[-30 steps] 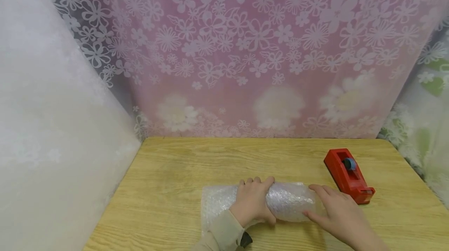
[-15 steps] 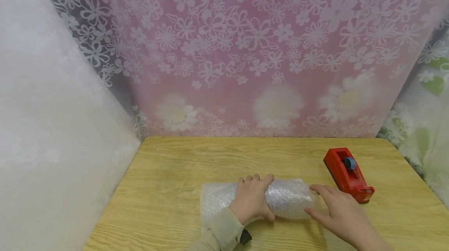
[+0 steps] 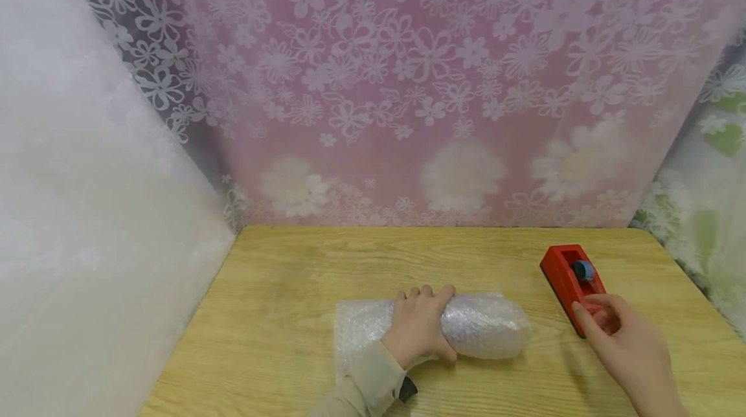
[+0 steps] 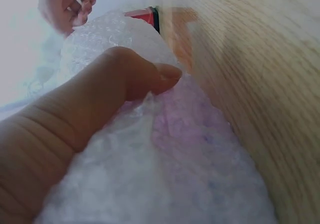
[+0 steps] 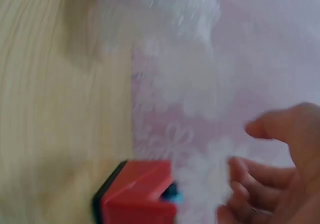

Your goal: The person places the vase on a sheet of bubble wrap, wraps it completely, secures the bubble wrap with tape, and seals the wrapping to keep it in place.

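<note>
Bubble-wrap roll [image 3: 486, 328] lies gripped, part-hidden by your left hand [image 3: 415, 329]; your loosely curled right hand [image 3: 628, 342] masks the dispenser's [image 3: 561, 280] five-o'clock end.

We see whitish, see-through bubble wrap [image 3: 484, 326] with silvery glints and, in the left wrist view, a pink-lilac tint. The tape dispenser [image 3: 561, 276] is bright red with a black bottom edge, its tape roll [image 3: 585, 270] blue. Our table [image 3: 280, 268] is yellow-tan with streaky wood grain. We find white flowers over the pink back cloth [image 3: 373, 164], and green-and-white florals on the right cloth [image 3: 723, 142].
</note>
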The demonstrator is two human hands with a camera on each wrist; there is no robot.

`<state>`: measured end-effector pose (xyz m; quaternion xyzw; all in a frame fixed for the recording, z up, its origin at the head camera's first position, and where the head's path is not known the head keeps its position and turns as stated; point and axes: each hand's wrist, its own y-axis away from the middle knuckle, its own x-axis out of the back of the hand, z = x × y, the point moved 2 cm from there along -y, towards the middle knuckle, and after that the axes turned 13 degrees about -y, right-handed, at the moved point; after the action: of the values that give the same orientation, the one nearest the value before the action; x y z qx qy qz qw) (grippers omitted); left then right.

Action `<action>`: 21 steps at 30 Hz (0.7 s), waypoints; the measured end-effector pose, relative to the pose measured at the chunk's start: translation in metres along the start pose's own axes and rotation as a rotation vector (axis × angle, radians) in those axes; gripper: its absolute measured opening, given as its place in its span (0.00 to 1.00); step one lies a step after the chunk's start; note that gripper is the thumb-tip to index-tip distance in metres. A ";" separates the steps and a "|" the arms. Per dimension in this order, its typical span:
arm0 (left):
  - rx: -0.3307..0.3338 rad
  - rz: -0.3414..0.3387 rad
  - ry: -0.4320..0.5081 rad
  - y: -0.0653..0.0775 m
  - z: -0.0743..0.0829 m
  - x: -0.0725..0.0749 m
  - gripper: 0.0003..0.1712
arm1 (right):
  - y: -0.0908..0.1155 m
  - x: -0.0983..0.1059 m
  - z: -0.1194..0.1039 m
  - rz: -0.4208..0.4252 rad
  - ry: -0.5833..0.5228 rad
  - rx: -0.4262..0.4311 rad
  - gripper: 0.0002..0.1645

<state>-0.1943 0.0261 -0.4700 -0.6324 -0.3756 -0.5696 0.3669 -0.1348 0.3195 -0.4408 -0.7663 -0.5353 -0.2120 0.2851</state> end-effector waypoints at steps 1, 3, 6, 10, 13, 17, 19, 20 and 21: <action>-0.001 0.001 0.003 0.000 0.000 0.000 0.62 | -0.001 0.003 0.007 0.040 -0.015 -0.032 0.28; -0.001 -0.001 0.008 0.000 0.000 0.000 0.62 | -0.003 0.007 0.020 0.116 -0.052 -0.092 0.29; -0.001 -0.004 0.007 0.000 0.000 0.000 0.62 | -0.006 0.009 0.036 0.157 -0.087 -0.179 0.33; -0.002 -0.010 0.003 0.000 0.000 0.000 0.61 | -0.008 0.004 0.053 0.117 -0.144 -0.329 0.38; 0.000 -0.014 -0.004 0.000 0.000 0.001 0.61 | -0.010 -0.001 0.062 0.079 -0.166 -0.405 0.40; -0.005 -0.012 -0.012 0.001 0.001 0.001 0.60 | -0.012 -0.003 0.070 0.079 -0.170 -0.427 0.42; -0.008 -0.012 -0.009 0.000 0.001 0.002 0.59 | -0.011 -0.004 0.073 0.095 -0.202 -0.449 0.44; -0.008 -0.013 -0.008 0.000 0.001 0.002 0.59 | -0.010 -0.005 0.075 0.105 -0.225 -0.465 0.45; -0.008 -0.016 -0.005 0.000 0.001 0.002 0.59 | -0.009 -0.006 0.076 0.117 -0.250 -0.485 0.47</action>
<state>-0.1934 0.0273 -0.4681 -0.6324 -0.3790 -0.5725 0.3589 -0.1440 0.3687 -0.4996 -0.8618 -0.4551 -0.2209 0.0369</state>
